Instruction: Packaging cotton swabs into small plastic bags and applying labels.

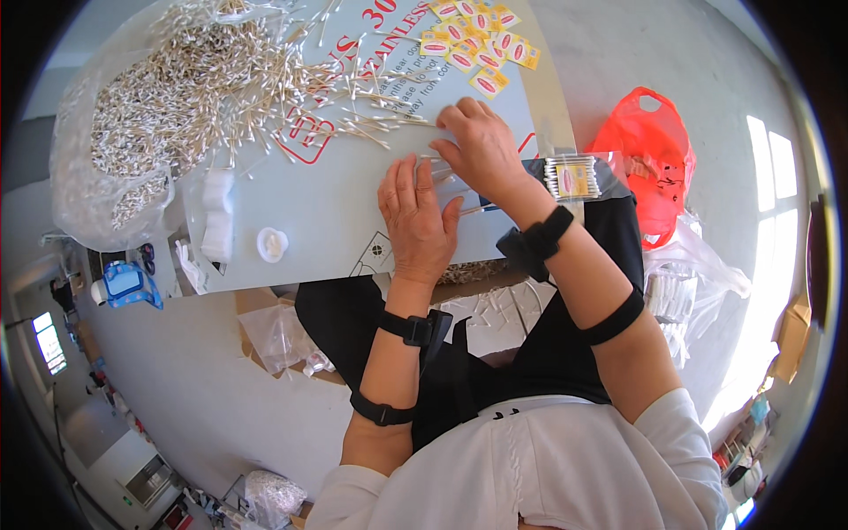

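My left hand [412, 216] lies on the white tabletop with its fingers stretched out and its thumb apart. Just to its right, my right hand [486, 150] reaches over the table, thumb and fingers apart and slightly bent. A few cotton swabs [473, 210] show in the gap between the two hands, partly covered by them. A big loose pile of cotton swabs [212, 84] spreads from a clear plastic bag [75, 190] at the left, its stray ones reaching toward my right fingertips. Beside my right forearm is a clear packet of swabs with a yellow label [572, 177].
Yellow cards [481, 40] lie scattered at the far edge. Near the left front are a stack of white packs [218, 215], a small white dish [272, 245] and a blue object [128, 283]. A red plastic bag [649, 150] hangs right of the table. Below stands an open carton [256, 305].
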Motion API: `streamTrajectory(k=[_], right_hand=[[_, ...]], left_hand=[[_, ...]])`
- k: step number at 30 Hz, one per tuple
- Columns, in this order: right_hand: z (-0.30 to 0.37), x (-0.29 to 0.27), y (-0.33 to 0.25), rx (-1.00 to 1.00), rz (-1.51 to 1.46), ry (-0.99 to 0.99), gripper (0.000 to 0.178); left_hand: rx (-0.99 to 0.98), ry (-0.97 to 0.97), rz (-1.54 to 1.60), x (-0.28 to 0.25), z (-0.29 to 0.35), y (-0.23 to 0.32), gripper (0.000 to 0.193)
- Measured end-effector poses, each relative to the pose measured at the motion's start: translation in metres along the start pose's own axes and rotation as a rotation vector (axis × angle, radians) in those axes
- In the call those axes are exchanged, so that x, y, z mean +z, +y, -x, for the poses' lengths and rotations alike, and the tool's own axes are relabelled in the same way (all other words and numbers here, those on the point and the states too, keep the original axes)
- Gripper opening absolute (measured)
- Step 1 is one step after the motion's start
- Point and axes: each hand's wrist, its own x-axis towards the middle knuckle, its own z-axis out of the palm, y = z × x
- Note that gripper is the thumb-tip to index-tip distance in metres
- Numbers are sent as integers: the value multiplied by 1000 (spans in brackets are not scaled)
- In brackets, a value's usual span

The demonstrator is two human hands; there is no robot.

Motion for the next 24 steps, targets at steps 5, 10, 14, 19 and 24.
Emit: streamTrajectory(k=[5,10,14,19,24], right_hand=[[-35,25,6,-107,127,98,16],[-22,15,26,23,92,37,13],[7,-14,23,53,61,23,10],[28,-20,17,5,-19,-27,11],[34,-17,17,-40,-25,-38,13]], left_hand=[[16,-234,-181,5,-4,11,72],[-10,-213,-115,3,-6,9,70],[-25,27,-74,-8,-16,-18,58],[-48,117,-223,-45,-72,-67,54],[175,-177,-262,-55,-114,-84,37]])
